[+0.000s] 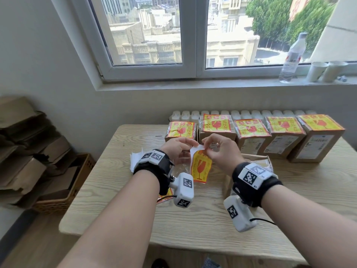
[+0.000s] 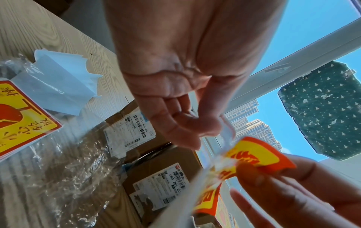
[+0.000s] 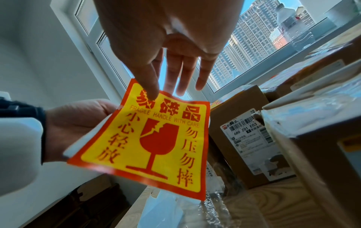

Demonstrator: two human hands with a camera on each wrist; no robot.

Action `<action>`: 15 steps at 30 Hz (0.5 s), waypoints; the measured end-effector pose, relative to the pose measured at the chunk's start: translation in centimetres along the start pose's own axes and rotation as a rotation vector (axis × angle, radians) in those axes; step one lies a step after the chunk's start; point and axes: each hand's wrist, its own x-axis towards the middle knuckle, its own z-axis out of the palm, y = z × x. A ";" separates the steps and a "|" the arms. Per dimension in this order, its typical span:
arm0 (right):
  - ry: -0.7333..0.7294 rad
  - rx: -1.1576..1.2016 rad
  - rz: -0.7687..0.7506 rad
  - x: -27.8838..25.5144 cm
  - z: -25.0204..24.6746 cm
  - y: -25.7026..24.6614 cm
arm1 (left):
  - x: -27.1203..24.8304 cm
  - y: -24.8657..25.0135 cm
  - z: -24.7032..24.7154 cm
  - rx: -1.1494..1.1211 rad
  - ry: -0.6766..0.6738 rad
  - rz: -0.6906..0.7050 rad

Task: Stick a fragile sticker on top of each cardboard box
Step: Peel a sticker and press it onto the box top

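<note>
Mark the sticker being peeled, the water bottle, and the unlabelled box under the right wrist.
sticker [image 3: 156, 141], right wrist view, on the glass symbol.
water bottle [image 1: 291, 60], head view, on its body.
unlabelled box [image 1: 257, 161], head view, on its top.

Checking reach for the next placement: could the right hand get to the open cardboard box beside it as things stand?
Probably yes: the cardboard box sits just under the right hand, nothing between, but its fingers are busy pinching the sticker.
</note>
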 end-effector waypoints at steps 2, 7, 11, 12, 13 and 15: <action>-0.020 0.018 0.012 0.2 0.3 -0.1 | -0.2 0.0 -0.4 0.038 -0.015 0.014; 0.013 0.047 0.066 1.1 1.1 -0.3 | 0.4 -0.4 -1.3 0.142 0.040 0.064; 0.004 0.086 0.133 2.4 2.0 -0.8 | 2.1 -0.6 -3.3 0.101 0.077 0.046; -0.002 0.095 0.150 2.8 2.3 -0.9 | 2.6 -0.6 -4.0 0.093 0.073 0.031; -0.005 0.104 0.164 3.2 2.6 -1.0 | 3.0 -0.7 -4.8 0.085 0.080 0.022; -0.004 0.123 0.190 4.2 3.2 -1.2 | 3.7 -0.6 -6.4 0.060 0.093 0.005</action>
